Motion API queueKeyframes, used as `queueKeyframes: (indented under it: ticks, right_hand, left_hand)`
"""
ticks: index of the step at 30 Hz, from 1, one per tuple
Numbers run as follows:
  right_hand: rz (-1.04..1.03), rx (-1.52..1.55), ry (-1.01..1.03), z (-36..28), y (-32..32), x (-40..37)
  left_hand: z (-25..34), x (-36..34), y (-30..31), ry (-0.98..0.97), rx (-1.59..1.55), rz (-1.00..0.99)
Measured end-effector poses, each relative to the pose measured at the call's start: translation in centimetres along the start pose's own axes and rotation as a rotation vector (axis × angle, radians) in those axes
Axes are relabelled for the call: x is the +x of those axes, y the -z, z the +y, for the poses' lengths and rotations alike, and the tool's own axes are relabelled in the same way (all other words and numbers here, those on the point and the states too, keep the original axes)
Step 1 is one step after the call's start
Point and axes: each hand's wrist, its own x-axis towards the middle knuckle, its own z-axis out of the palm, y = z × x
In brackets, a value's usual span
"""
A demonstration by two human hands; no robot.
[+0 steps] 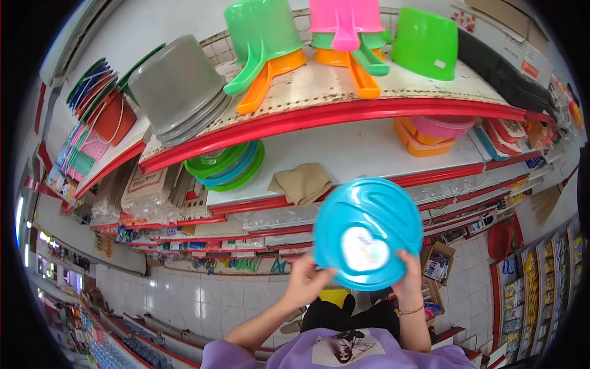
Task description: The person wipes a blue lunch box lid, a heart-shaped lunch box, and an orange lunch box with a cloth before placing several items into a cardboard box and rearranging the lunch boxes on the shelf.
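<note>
A blue round plastic lid [367, 215] with a white heart-shaped sticker faces me, held in front of the shelves. My left hand [309, 281] grips its lower left edge, thumb on the rim. On the lower right edge, my right hand [408, 280] is closed, with the thumb on top and the other fingers behind. Whatever lies beneath the lid is hidden. Behind it, a folded brown cloth [301, 182] rests on the middle shelf [356, 144]. Left of the cloth is a stack of green and blue round plastic ware [227, 165].
The upper shelf holds grey basins [175, 86], green dippers [263, 37], a pink dipper [346, 18] and a green tub [425, 44]. Orange containers [424, 138] sit at the middle shelf's right. Red shelf edges [332, 117] jut toward me. An open carton [437, 264] stands on the tiled floor.
</note>
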Motion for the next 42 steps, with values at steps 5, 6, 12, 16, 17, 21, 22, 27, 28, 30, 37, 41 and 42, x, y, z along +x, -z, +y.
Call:
queueKeyframes:
  ticks: [5,6,12,16,17,21,22,27,28,30,37,41,42]
  right_hand:
    - [0.189,0.018,0.016,-0.3,5.4,0.2]
    - [0.168,-0.049,0.071,-0.4,5.4,-0.2]
    - [0.020,-0.185,-0.009,0.7,4.6,-0.7]
    - [-0.076,-0.264,-0.023,0.8,3.9,-0.8]
    - [-0.086,-0.262,0.002,0.9,3.6,-0.7]
    - [-0.132,-0.337,0.054,0.8,2.7,-0.6]
    - [-0.138,-0.384,0.079,1.1,2.6,-0.5]
    - [-0.162,-0.543,0.148,0.6,0.2,-1.9]
    - [-0.196,-0.593,0.177,0.4,-0.3,-2.2]
    - [-0.144,-0.558,0.216,1.4,-0.5,-2.3]
    - [-0.090,-0.467,0.383,0.5,-1.2,-2.9]
    - [-0.120,-0.523,0.442,-0.4,-1.6,-3.5]
    - [-0.133,-0.543,0.450,-0.4,-1.6,-3.4]
  left_hand:
    - [2.0,6.3,2.8,-0.283,0.546,-0.065]
    - [1.7,8.2,3.6,-0.436,0.945,0.022]
    - [-3.1,14.1,3.6,-0.270,1.459,-0.124]
    - [-4.7,16.5,5.3,-0.311,1.356,-0.159]
    - [-4.3,17.0,5.6,-0.477,1.330,-0.082]
    - [-2.1,17.1,4.8,-0.403,0.669,-0.059]
    - [0.2,14.7,2.7,-0.431,0.570,-0.057]
    - [3.9,6.0,-3.8,-0.375,1.078,-0.319]
    - [3.1,5.6,-4.2,-0.357,1.099,-0.268]
    - [1.4,4.8,-4.9,-0.460,1.119,-0.239]
    - [2.8,3.5,-4.8,-0.553,1.089,0.005]
    - [3.6,6.0,-4.7,-0.462,0.902,0.310]
    - [3.7,5.7,-5.0,-0.523,0.880,0.237]
